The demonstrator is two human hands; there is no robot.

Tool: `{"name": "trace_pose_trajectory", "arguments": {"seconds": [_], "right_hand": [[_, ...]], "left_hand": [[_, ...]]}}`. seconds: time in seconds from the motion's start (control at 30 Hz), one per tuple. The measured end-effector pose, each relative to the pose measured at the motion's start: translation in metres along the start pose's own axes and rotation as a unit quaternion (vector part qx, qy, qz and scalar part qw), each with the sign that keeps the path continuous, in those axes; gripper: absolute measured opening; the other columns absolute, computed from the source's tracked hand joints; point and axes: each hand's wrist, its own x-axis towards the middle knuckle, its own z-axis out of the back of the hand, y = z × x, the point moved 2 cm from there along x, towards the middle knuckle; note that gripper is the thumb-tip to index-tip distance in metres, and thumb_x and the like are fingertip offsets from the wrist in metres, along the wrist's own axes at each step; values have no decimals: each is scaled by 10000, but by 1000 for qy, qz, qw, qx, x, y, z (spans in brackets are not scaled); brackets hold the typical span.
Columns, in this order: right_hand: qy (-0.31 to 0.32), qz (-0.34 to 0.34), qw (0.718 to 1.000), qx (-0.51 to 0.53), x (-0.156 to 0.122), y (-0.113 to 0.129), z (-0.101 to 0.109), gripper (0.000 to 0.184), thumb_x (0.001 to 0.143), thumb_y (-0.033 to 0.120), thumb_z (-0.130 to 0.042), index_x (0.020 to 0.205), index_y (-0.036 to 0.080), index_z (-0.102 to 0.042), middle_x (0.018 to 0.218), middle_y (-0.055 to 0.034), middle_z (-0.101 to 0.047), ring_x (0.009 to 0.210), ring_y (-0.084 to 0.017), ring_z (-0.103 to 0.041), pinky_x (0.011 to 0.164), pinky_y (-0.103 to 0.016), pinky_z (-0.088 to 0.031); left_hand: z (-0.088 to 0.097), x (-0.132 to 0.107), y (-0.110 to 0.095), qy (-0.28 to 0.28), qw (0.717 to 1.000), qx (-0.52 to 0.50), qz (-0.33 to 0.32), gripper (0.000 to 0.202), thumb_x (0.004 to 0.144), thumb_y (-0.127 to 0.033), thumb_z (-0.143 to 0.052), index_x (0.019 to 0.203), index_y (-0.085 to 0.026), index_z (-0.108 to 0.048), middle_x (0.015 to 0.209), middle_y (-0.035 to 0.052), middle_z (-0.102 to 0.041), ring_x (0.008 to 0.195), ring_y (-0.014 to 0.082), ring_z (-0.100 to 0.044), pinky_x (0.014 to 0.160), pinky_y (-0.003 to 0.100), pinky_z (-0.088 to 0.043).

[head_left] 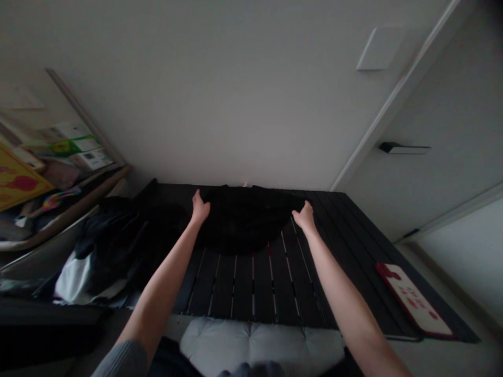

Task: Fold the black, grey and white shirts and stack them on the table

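A black cloth (243, 220) lies bunched on a dark slatted table (251, 283), against the wall at the far side, and its lower edge bows towards me. My left hand (199, 208) rests on the cloth's left part, with the fingers pointing away from me. My right hand (304, 217) sits at the cloth's right end, over its edge. Both hands touch the black cloth, but I cannot tell whether either one grips it. Thin gaps between the table's slats show pale light.
A red-and-white flat board (412, 301) lies at the table's right edge. Dark clothes and a white bag (74, 277) heap up to the left, by a shelf of papers. A grey tufted cushion (259, 345) sits at the near edge. A door with a handle (404, 148) stands right.
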Motion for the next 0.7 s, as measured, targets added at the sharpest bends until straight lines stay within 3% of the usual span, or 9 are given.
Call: {"name": "trace_pose_trajectory", "arguments": {"seconds": [0.13,0.23,0.3,0.43,0.53,0.7], "right_hand": [[14,82,994,-74,-57,3,-38,451,722,222,-556,1161,135,-500,1320,-248,-428,1282,-406,-351,1021,-620,-277],[78,179,977,-80,-91,19,-57,418,724,161,-520,1140,172,-557,1278,-173,-500,1301,-369,-331,1037,-603,-295],[130,226,963,-73,-109,32,-64,457,713,113,-495,1155,196,-577,1289,-136,-518,1318,-339,-315,1050,-578,-307],[241,293,923,-64,-140,61,-64,633,673,39,-463,1269,238,-535,1355,-69,-509,1330,-282,-309,1067,-515,-321],[325,315,889,-67,-164,75,-58,692,659,41,-491,1314,261,-504,1359,-54,-514,1313,-278,-328,1066,-503,-315],[386,280,878,-33,-176,72,-42,648,654,1,-447,1243,244,-562,1166,-66,-596,1127,-228,-516,1020,-440,-381]], "left_hand": [[-18,-44,6,130,985,113,14,492,805,-117,-504,1297,-105,-493,1276,172,-575,1212,270,-528,1043,451,-399],[-21,-75,4,188,975,120,3,422,774,-67,-496,1179,-134,-592,1135,120,-662,1088,230,-608,967,365,-456],[-19,-92,1,217,967,136,-8,438,751,-53,-494,1160,-153,-615,1123,114,-671,1080,242,-611,946,372,-460],[-10,-122,-13,297,923,235,-75,528,716,-69,-494,1223,-184,-586,1239,137,-618,1168,322,-543,941,477,-427],[-1,-146,-36,332,891,289,-113,479,703,-44,-461,1138,-176,-613,1135,138,-660,1127,318,-565,921,480,-416],[12,-196,-91,343,887,284,-119,252,776,-152,-508,1005,-152,-615,965,162,-686,977,302,-638,870,421,-423]]}}
